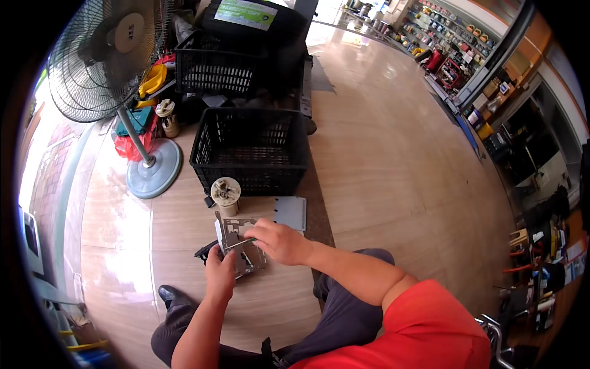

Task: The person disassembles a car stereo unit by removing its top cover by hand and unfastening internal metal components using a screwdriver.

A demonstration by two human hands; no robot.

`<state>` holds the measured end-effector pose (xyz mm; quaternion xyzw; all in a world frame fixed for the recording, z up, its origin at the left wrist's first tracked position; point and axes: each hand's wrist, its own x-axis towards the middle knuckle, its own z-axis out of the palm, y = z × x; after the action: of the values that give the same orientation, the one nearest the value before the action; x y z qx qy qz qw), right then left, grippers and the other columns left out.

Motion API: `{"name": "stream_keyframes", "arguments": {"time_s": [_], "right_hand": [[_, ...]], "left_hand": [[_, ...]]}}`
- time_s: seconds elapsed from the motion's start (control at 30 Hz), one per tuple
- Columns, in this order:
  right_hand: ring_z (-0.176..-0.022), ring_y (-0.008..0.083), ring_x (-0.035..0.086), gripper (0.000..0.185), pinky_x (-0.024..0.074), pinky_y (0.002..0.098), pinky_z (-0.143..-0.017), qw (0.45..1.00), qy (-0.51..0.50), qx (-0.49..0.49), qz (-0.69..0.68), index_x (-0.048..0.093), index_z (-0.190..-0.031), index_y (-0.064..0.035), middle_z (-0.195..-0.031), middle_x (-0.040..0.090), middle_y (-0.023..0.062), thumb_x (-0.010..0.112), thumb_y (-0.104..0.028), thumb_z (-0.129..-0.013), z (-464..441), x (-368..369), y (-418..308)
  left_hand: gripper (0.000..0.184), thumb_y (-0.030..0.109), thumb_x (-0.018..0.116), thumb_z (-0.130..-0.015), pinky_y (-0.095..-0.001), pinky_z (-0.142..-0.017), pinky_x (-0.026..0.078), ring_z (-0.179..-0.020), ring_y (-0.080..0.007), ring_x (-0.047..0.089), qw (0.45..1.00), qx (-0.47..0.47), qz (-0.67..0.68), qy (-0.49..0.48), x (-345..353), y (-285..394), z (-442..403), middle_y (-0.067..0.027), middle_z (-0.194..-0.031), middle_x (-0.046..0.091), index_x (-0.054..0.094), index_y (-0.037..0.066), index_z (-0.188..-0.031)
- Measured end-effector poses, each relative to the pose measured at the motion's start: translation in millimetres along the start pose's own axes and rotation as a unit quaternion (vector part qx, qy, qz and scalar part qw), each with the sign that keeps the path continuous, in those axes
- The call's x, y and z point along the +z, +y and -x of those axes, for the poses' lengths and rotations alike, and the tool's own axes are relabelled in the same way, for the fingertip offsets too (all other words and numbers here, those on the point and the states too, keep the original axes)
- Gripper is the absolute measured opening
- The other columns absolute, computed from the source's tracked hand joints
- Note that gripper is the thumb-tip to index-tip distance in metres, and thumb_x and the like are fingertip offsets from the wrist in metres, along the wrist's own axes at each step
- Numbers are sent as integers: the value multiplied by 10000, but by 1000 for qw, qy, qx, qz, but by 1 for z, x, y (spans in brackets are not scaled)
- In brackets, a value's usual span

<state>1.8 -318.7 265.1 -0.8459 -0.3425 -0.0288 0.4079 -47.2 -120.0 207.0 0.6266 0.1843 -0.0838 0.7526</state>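
Note:
My right hand (283,242) is closed around a small screwdriver (241,243) with a thin metal shaft and a bit of green at its handle. The shaft points left across a flat metal chassis (251,257) full of cutouts. My left hand (220,269) grips the near left side of that chassis, thumb up, close to the screwdriver's tip. A black part (206,249) sticks out on the left beside my fingers. Whether the tip touches a screw is too small to tell. Just beyond lies a grey flat panel (291,213) on the floor.
A cream cylindrical part (225,195) stands upright before a black plastic crate (249,178). Another black crate (215,71) sits behind. At left is a standing fan (153,167), near a similar cylinder (167,118). Shelves of goods (455,37) line the far right.

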Motion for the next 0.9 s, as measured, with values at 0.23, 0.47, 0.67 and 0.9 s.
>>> {"name": "stream_keyframes", "arguments": {"time_s": [0.23, 0.47, 0.67, 0.9], "right_hand": [[-860, 326, 618, 239, 507, 393, -731, 1000, -12, 20, -7, 621, -1079, -71, -976, 583, 123, 672, -24, -850, -2, -2, 0], [-848, 308, 618, 237, 508, 381, -728, 1000, 15, 1, -11, 631, -1059, -76, -943, 578, 115, 700, -31, -836, -4, -3, 2], [-865, 308, 624, 255, 510, 379, -730, 1000, 17, 14, -6, 616, -1088, -78, -944, 581, 108, 690, -31, -849, -3, -1, -6], [-870, 334, 645, 267, 515, 401, -724, 998, 31, 19, -47, 559, -1096, -43, -962, 625, 137, 685, -36, -861, -4, 3, -8]], "left_hand": [[327, 69, 597, -926, -260, -741, 479, -836, -111, 583, 1000, 5, -10, 5, -5, -5, -2, -71, -982, 644, 532, -42, -1226], [376, 70, 607, -921, -258, -727, 477, -834, -109, 582, 1000, 9, 10, -10, -7, -11, -2, -75, -984, 644, 515, -42, -1269], [380, 57, 603, -920, -257, -733, 476, -846, -109, 586, 999, 11, 31, -15, -3, -2, 4, -71, -992, 641, 508, -51, -1272], [360, 55, 592, -922, -256, -761, 473, -877, -103, 584, 1000, -10, 11, -26, -8, -5, 6, -72, -1013, 638, 519, -53, -1258]]}}
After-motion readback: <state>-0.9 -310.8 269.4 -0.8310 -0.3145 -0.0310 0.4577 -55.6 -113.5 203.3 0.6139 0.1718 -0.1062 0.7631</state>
